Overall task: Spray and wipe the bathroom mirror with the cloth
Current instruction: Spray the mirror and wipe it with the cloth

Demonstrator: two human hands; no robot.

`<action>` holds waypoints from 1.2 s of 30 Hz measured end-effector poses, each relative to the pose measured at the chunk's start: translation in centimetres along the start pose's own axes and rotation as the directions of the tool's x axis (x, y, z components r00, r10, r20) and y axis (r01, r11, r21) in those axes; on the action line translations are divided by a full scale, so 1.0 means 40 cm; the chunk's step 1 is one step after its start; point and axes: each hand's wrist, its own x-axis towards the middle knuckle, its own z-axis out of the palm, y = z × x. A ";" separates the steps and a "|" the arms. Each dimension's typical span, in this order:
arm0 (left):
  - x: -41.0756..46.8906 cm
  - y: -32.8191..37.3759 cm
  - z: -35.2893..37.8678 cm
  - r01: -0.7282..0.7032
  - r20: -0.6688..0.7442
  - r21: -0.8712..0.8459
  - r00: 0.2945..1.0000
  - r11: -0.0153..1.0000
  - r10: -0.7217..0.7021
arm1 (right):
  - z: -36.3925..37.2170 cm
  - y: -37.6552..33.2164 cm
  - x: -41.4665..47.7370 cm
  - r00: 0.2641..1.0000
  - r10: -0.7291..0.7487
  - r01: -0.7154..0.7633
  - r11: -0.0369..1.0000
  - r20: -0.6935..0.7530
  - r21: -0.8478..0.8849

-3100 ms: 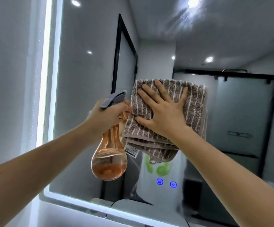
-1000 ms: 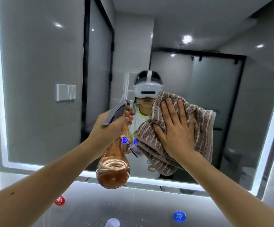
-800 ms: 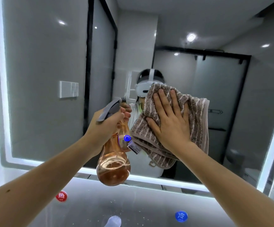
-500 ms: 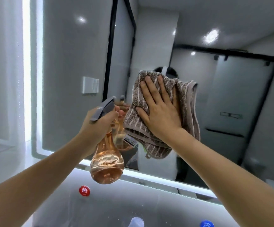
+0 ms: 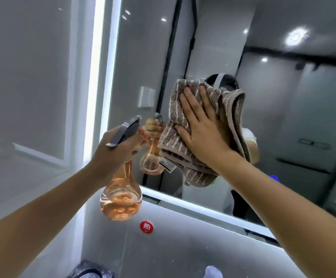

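Head view, reading from the left: a pale tiled wall runs up to the lit strip (image 5: 98, 77) that frames the bathroom mirror (image 5: 143, 57). Next comes the left hand (image 5: 115, 155), fingers wrapped tight around the neck of the spray bottle (image 5: 121, 199), which hangs bulb-down with amber liquid pooled at its bottom and its grey nozzle pointing up and right toward the glass. Whether a finger sits on the trigger cannot be made out; the knuckles hide it.

Just right of the bottle, touching nothing but the glass, is the cloth (image 5: 183, 121), a brown striped towel folded into layers with a tag dangling at its lower left corner. The right hand (image 5: 203, 133) lies flat on it, fingers spread and pointing up and slightly left, palm pressing the cloth against the mirror near its lower left area. The cloth's long side runs roughly up and down.

The right hand is the one already on the glass, so any next stroke likely starts from it; unwiped glass seems to lie mostly to the right and above, with the frame close on the left.

Below, a red round button (image 5: 146, 227) sits on the grey panel under the mirror. Spray droplets or streaks on the glass are not discernible, and the mirror's right and top edges are cut off.
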 end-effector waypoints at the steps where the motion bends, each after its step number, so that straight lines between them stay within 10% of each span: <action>1: -0.004 -0.001 0.003 -0.013 0.010 0.004 1.000 1.000 0.013 | -0.006 0.007 -0.009 1.000 -0.026 0.026 1.000 0.011 -0.016; 10: -0.140 0.046 0.125 0.011 0.119 -0.034 0.993 0.999 -0.007 | -0.140 0.143 -0.288 0.982 -0.041 0.074 0.982 0.187 -0.174; 21: -0.452 0.143 0.281 0.084 0.228 -0.019 0.970 0.996 -0.078 | -0.441 0.120 -0.636 0.870 0.326 -0.328 0.943 0.369 -0.058; 36: -0.680 0.217 0.385 0.029 0.344 0.018 0.938 0.999 -0.034 | -0.678 0.066 -0.808 0.691 0.408 -0.509 0.861 0.597 0.001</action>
